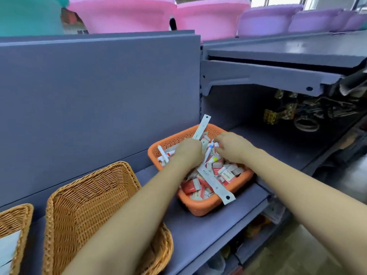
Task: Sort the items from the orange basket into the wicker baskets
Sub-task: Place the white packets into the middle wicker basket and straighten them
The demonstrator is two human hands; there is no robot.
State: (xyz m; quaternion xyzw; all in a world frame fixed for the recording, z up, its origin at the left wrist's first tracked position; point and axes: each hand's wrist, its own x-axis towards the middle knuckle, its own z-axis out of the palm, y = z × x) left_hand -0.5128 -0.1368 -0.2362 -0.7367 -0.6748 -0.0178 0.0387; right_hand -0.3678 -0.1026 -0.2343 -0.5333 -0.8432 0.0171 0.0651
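Two bare forearms come in from the near edge and run toward the far middle of the scene, each ending in a hand. No sleeve shows on either arm as far as the near edge; no cuff or fabric is seen anywhere along them. No watch, bracelet or band is seen at the wrists, and no glove covers the left hand (189,150) or the right hand (231,147). No ring can be made out, though the fingers are small and partly hidden. The arms look smooth and even, without visible marks. The fingernails cannot be seen.
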